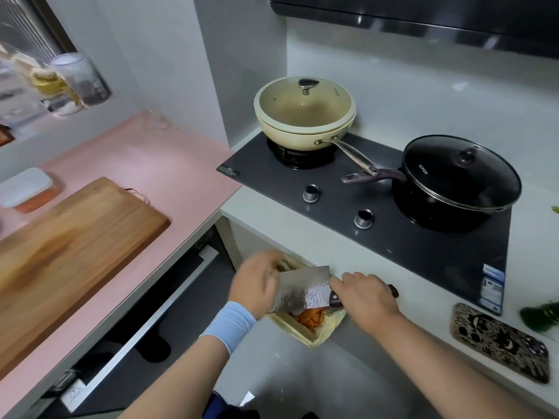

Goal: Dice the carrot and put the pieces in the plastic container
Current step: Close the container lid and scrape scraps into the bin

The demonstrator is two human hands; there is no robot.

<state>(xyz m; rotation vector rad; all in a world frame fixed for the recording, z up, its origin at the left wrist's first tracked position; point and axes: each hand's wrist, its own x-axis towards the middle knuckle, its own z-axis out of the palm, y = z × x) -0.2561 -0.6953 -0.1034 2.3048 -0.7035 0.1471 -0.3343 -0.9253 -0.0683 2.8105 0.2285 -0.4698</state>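
My right hand (pixel 364 300) grips the dark handle of a cleaver (pixel 305 290), holding the blade flat over a bin lined with a yellow bag (pixel 314 334) on the floor. Orange carrot scraps (pixel 310 317) lie inside the bag under the blade. My left hand (pixel 255 282), blurred, touches the left side of the blade with loosely bent fingers. A wooden cutting board (pixel 69 252) lies on the pink counter (pixel 169 164). At the far left stands a plastic container (pixel 25 190) with a white lid and orange content inside.
A cream lidded pan (pixel 305 113) and a black lidded pot (pixel 453 186) sit on the dark hob (pixel 375 225). A patterned phone (pixel 499 343) lies on the white counter at right. An open drawer (pixel 136 334) juts out below the pink counter. Jars stand on the windowsill (pixel 60 86).
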